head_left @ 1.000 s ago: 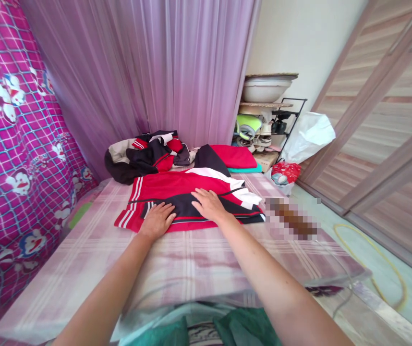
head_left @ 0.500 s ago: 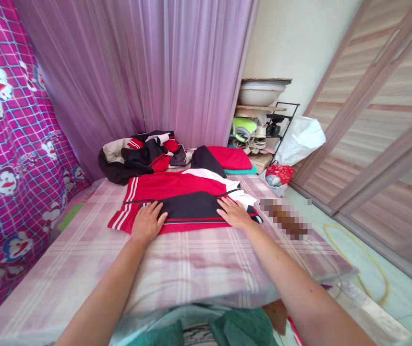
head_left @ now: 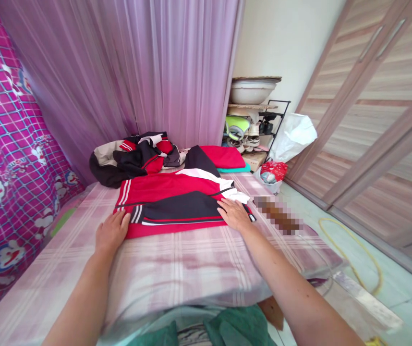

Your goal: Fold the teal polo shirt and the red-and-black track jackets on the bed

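Observation:
A red, black and white zip jacket (head_left: 177, 185) lies flat, its collar end to the right and striped hem to the left. The near black sleeve (head_left: 180, 207) is folded across its front, cuff toward the hem; the far sleeve (head_left: 201, 161) stretches toward the back. My left hand (head_left: 112, 230) rests at the hem's near left corner, fingers laid flat over the edge. Upon the shoulder end of the near sleeve lies my right hand (head_left: 233, 214), its fingers spread. Neither hand grips the cloth.
A plaid cloth (head_left: 177, 269) covers the table. Crumpled clothes (head_left: 130, 158) and a folded red garment (head_left: 222, 156) lie along the back. At right are a pixelated brown item (head_left: 280, 215), a shoe rack (head_left: 281, 115), plastic bags (head_left: 294, 137) and a wardrobe (head_left: 364, 125).
My right hand has slid right along the sleeve to the shoulder. The left hand has moved left off the cuff to the hem corner, and the near sleeve looks smoother. The view has shifted slightly.

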### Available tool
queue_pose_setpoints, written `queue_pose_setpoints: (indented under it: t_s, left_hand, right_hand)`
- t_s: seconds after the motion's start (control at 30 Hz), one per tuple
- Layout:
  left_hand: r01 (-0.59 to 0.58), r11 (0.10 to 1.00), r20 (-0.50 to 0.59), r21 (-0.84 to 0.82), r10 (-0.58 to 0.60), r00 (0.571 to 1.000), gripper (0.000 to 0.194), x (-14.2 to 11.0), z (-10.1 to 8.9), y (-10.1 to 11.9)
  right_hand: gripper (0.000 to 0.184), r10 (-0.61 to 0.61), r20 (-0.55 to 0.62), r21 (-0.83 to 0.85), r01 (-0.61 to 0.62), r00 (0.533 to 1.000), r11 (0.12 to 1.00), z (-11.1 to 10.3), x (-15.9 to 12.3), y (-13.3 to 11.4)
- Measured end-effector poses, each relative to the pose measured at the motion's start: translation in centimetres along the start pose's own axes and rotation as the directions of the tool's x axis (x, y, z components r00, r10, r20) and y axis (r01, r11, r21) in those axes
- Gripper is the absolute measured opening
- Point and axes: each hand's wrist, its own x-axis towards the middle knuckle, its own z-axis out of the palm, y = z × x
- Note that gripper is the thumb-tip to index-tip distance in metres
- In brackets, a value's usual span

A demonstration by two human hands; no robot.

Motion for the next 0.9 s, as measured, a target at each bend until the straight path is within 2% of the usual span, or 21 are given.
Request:
queue_pose_setpoints:
  t_s: [0.1, 0.2, 0.27, 0.3, 0.37, 0.43, 0.5, 0.6, 0.7, 0.9]
  left_hand:
    - [0.036, 0.998, -0.036, -0.057, -0.038, 0.999, 0.058, -0.2, -0.6, -0.1]
    - [0.026, 0.997, -0.197, -0.076, -0.041, 0.980, 0.061, -0.9, -1.4, 1.5]
    - [-0.095, 0.995, -0.329, -0.042, 0.076, 0.941, 0.057, -1.3, -1.5, 3.5]
    - [-0.182, 0.983, -0.353, -0.010, 0.166, 0.921, 0.053, -1.4, -1.3, 4.7]
    - [-0.320, 0.946, -0.294, 0.043, 0.318, 0.901, 0.047, -1.5, -0.7, 6.7]
    - [-0.359, 0.932, -0.187, 0.058, 0.363, 0.913, 0.043, -1.5, 0.2, 7.9]
    - [-0.346, 0.936, -0.127, 0.062, 0.351, 0.928, 0.043, -1.3, 1.0, 8.0]
    - [-0.344, 0.937, -0.126, 0.068, 0.350, 0.928, 0.044, -1.2, 1.7, 7.0]
    - [-0.345, 0.935, -0.125, 0.078, 0.352, 0.928, 0.045, -1.3, 1.7, 6.4]
    - [-0.331, 0.941, -0.107, 0.071, 0.337, 0.935, 0.046, -1.7, 1.3, 6.9]
  right_hand:
    - [0.047, 0.005, -0.025, 0.015, -0.004, 1.000, 1.000, 0.0, -0.1, -0.1]
    - [0.047, 0.001, -0.036, 0.019, 0.000, 0.999, 1.000, 0.1, -0.1, -0.1]
    - [0.047, -0.003, -0.035, 0.016, 0.004, 0.999, 1.000, 0.2, 0.0, -0.1]
    - [0.047, -0.007, -0.034, 0.015, 0.007, 0.999, 1.000, 0.2, 0.0, -0.1]
    - [0.047, -0.010, -0.033, 0.015, 0.011, 0.999, 1.000, 0.3, 0.0, 0.0]
    - [0.046, -0.016, -0.045, 0.017, 0.016, 0.999, 1.000, 0.4, 0.0, 0.1]
    - [0.045, -0.022, -0.060, 0.016, 0.023, 0.998, 1.000, 0.4, 0.0, 0.2]
    - [0.044, -0.032, -0.084, 0.008, 0.033, 0.996, 0.999, 0.5, 0.0, 0.3]
    - [0.043, -0.030, -0.126, 0.007, 0.031, 0.992, 1.000, 0.6, 0.0, 0.4]
    - [0.041, -0.002, -0.174, 0.035, 0.008, 0.985, 0.999, 0.9, 0.0, 0.7]
